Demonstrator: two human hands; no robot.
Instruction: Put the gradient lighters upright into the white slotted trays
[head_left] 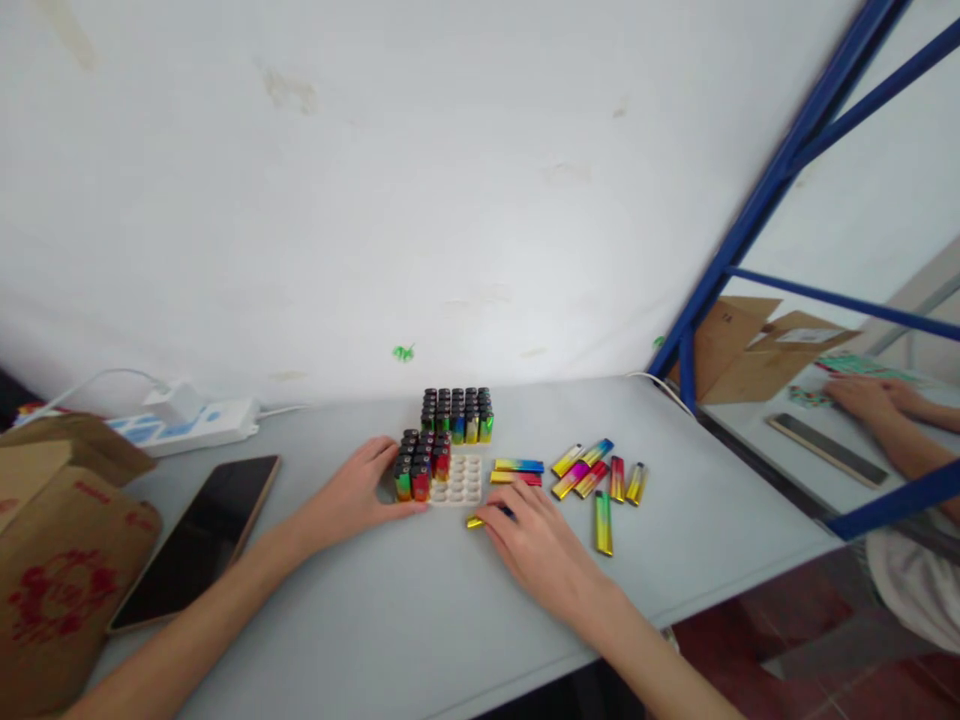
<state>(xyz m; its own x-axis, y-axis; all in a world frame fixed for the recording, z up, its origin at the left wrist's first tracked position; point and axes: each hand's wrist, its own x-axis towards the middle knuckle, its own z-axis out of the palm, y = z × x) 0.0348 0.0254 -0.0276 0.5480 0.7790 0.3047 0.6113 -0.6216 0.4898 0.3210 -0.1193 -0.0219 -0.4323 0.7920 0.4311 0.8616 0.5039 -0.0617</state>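
A white tray (pixel 465 482) with rows of small hollows stands on the table. Several black-topped lighters (pixel 421 462) fill its left part, while hollows show at the right. My left hand (pixel 364 488) is curved around the tray's left end, thumb along the front edge and fingers against the lighters. To the right of the tray, my right hand (pixel 544 545) has its fingers closed over a yellow lighter (pixel 475 521) lying low at the table; most of it is hidden. Just beyond those fingers lie a blue-yellow lighter (pixel 519 465) and a red-yellow one (pixel 516 479).
Behind the tray stands a block of upright lighters (pixel 457 415). Several loose lighters (pixel 592 470) lie at the right. A phone (pixel 202 540), paper bag (pixel 71 560) and power strip (pixel 202 425) sit left. A blue frame (pixel 750 220) divides off another person's hands (pixel 877 395).
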